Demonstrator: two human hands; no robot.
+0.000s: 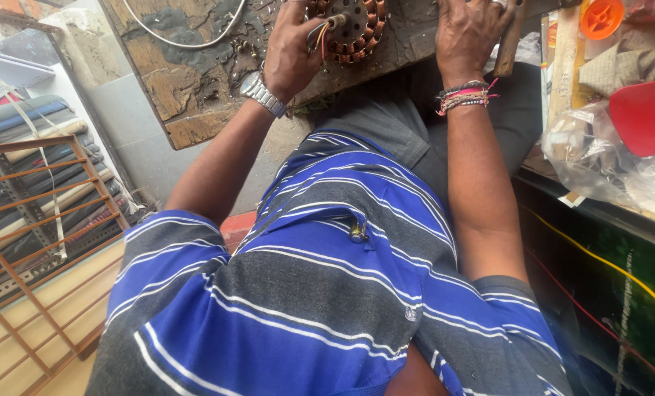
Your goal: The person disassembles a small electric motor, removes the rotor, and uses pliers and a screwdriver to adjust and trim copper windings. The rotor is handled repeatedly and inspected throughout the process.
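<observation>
Copper-wound stator (357,29) sits in left hand's (291,51) closed grip; right hand (470,33) rests open.

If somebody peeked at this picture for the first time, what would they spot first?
Probably the bright blue and grey striped shirt filling the bottom middle. Next, up top, the round copper-wound coil lying on a worn wooden board, with the left hand on its left side and the right hand resting just to its right. The red plastic piece at the right edge also stands out.
</observation>
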